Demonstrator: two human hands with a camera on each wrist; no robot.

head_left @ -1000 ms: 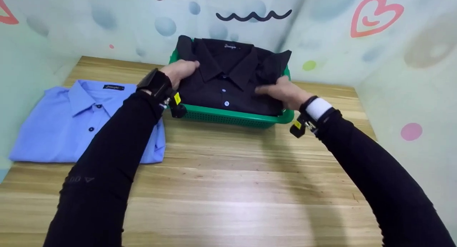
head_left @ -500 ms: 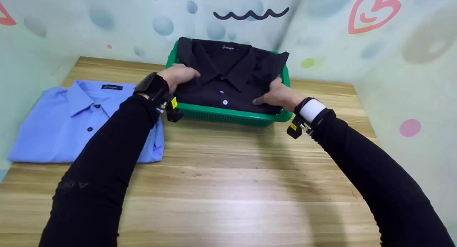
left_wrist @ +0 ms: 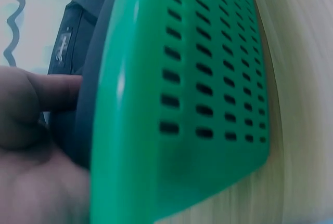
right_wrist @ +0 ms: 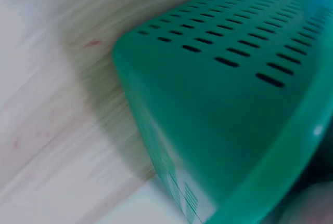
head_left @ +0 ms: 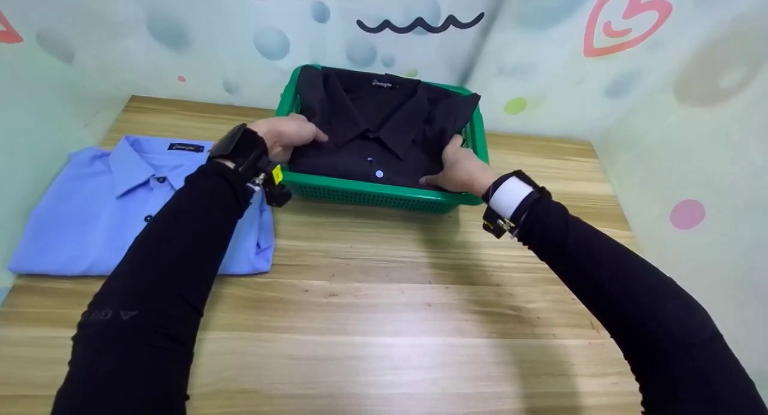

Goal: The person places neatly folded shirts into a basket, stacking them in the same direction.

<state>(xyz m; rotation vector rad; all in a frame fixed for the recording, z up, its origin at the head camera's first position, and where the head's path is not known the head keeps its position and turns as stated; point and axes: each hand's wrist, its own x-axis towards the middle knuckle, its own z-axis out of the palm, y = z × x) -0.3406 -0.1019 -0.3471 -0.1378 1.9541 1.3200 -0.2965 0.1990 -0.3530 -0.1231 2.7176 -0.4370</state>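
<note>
Evidently, most of the work on the black button-up shirt [head_left: 366, 151] is done: it is laid folded and face up within the green perforated plastic basket [head_left: 384, 190], with its collar [head_left: 345, 118] toward the basket's far side and its lowest visible button [head_left: 379, 174] near the basket's front rim. At the basket's left side, one edge of that shirt is held by the left hand [head_left: 289, 134], whose thumb is laid straight over the cloth while the other fingers are mostly hidden below the rim. At the basket's right side, the opposite edge is held likewise by the right hand [head_left: 463, 166], with thumb and forefinger set well apart; how firmly either edge is gripped cannot be told. Release by both hands is judged to be left, and perhaps a little tucking, since a shoulder corner is seen to jut out at the basket's far right corner. Left of the basket, a light blue button-up shirt [head_left: 90, 217] is laid flat on the wooden table [head_left: 384, 319], also folded, and is partly covered from view by the left sleeve [head_left: 144, 289]. It is gripped by neither hand, and if it too belongs in the basket, that step is yet to be done
</note>
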